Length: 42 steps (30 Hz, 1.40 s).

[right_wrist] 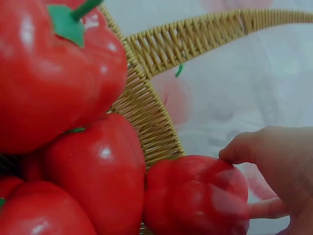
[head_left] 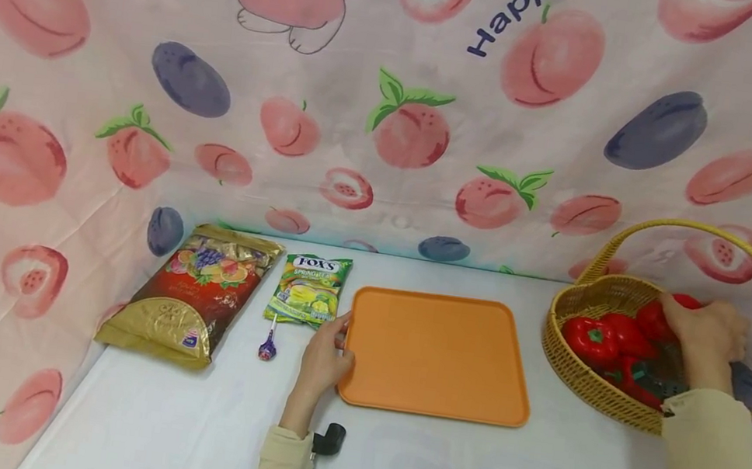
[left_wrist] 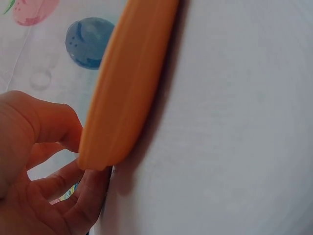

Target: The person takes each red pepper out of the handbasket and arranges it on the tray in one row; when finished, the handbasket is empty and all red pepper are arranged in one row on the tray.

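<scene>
An orange tray (head_left: 438,356) lies on the white table, and my left hand (head_left: 327,358) grips its left edge between thumb and fingers. In the left wrist view the tray's side (left_wrist: 128,88) shows close up, the fingers around its corner. Over at the right, my right hand (head_left: 711,338) is inside a wicker basket (head_left: 555,349) of red bell peppers. Its thumb and fingers hold one red bell pepper (right_wrist: 195,196) by the basket's wall, as the right wrist view shows. Several other peppers (right_wrist: 98,171) lie beside it.
A large red and gold candy bag (head_left: 192,294) lies at the left. Next to it are a green Fox's candy bag (head_left: 308,289) and a wrapped lollipop (head_left: 267,348), near my left hand. The basket's tall handle (head_left: 704,226) arches above the right hand. A fruit-print cloth (head_left: 322,212) hangs behind the table.
</scene>
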{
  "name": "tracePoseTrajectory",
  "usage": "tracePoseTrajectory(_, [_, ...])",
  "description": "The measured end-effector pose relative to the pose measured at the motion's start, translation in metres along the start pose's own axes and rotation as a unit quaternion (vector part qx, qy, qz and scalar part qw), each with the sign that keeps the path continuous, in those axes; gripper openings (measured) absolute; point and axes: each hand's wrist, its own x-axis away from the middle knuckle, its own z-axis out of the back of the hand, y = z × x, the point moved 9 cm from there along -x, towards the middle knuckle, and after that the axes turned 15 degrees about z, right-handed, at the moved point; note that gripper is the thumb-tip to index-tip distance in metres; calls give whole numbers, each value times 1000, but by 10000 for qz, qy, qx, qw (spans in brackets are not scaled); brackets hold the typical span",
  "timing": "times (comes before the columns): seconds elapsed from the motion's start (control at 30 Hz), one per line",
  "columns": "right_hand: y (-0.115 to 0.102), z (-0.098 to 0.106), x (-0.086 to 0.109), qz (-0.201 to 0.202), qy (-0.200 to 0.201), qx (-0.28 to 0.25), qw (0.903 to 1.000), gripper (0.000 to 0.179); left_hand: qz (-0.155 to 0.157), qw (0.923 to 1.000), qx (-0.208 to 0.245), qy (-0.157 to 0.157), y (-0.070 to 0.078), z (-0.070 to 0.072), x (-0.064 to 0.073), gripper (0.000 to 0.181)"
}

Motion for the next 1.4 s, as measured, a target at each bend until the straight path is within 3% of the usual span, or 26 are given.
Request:
tracePoseTrajectory(0.3, [-33, 13, 18, 755, 552, -51, 9956, 76, -21, 9999, 137, 2, -3, 0, -1, 66])
tracePoseTrajectory(0.57, [-66, 12, 39, 1258, 1037, -828, 9831, 72, -18, 9999, 102, 29, -2, 1, -2, 66])
tracePoseTrajectory(0.8, [-85, -1, 52, 1268, 785, -1208, 9814, 77, -60, 9999, 59, 79, 0, 2, -2, 62])
tracePoseTrajectory(1.0, [-109, -15, 64, 1432, 814, -1524, 9745, 77, -66, 9999, -57, 88, 0, 3, -2, 60])
tracePoseTrajectory(1.23, [-143, -25, 80, 2045, 1227, -1740, 9554, 77, -86, 9999, -138, 22, -1, -2, -4, 58])
tracePoseTrajectory(1.4, [-169, -37, 87, 2707, 1400, -1931, 9327, 76, -123, 9998, -132, 81, -1, -4, -2, 58])
